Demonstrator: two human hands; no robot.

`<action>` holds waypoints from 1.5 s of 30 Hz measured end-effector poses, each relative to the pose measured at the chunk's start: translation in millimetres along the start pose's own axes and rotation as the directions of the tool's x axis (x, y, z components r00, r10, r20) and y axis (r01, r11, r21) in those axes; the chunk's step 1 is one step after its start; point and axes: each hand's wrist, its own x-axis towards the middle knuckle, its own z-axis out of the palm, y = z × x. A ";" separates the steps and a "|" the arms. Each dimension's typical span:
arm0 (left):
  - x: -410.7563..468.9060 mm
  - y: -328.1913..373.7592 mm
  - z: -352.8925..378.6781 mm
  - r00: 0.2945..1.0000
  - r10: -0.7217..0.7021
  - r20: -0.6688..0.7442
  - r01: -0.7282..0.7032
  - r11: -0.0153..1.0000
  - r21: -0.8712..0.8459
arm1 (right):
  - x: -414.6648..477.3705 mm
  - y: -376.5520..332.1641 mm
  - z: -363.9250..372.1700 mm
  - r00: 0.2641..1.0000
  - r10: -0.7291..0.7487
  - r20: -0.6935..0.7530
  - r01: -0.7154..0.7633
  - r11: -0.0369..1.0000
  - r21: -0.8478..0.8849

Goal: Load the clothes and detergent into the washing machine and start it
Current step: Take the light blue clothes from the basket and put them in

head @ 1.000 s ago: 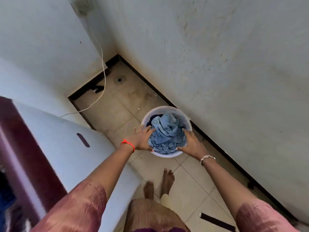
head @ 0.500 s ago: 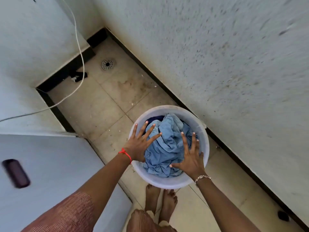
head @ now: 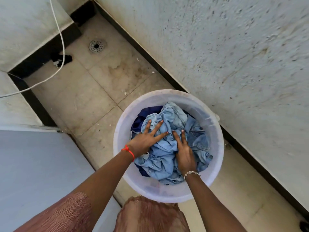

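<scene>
A white plastic bucket (head: 215, 148) stands on the tiled floor by the right wall. It holds crumpled light blue denim clothes (head: 173, 118) over a dark blue garment (head: 147, 113). My left hand (head: 145, 139), with a red thread on its wrist, lies flat on the denim with fingers spread. My right hand (head: 184, 151), with a silver bracelet on its wrist, presses into the denim beside it, fingers apart and partly sunk in the folds. The washing machine's pale side panel (head: 36, 173) fills the lower left.
A floor drain (head: 97, 46) sits in the far corner. A white cable (head: 58, 30) hangs down the left wall and crosses the floor near a black object (head: 61, 59). Rough white walls with black skirting close in left and right.
The view has dropped closer to the bucket. Both hands went from the bucket's rim down onto the denim clothes inside it.
</scene>
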 end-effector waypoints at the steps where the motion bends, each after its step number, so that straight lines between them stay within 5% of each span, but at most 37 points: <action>1: -1.4 1.2 -4.2 1.000 -0.012 0.003 0.012 1.000 -0.011 | -2.3 -1.3 -2.4 1.000 0.014 0.008 -0.014 1.000 0.004; 6: -21.9 15.6 -38.1 0.996 -0.092 -0.008 0.091 0.995 -0.038 | -18.6 -13.8 -28.9 0.999 -0.023 -0.046 0.025 0.999 0.025; 23: -237.6 84.8 -241.2 0.919 -0.130 -0.372 0.124 0.991 -0.040 | -172.8 -142.7 -260.2 0.951 -0.217 -0.222 0.243 0.965 0.098; 33: -400.7 116.5 -332.9 0.712 -0.246 -0.658 0.134 0.967 -0.216 | -268.2 -246.2 -378.0 0.822 -0.386 -0.420 0.506 0.832 0.226; 39: -491.8 118.7 -350.9 0.523 -0.317 -0.791 0.114 0.946 -0.304 | -319.8 -320.5 -415.5 0.716 -0.509 -0.477 0.673 0.684 0.281; 45: -576.7 126.7 -356.3 0.352 -0.402 -0.845 0.191 0.915 -0.356 | -378.3 -380.2 -429.9 0.576 -0.633 -0.518 0.794 0.584 0.169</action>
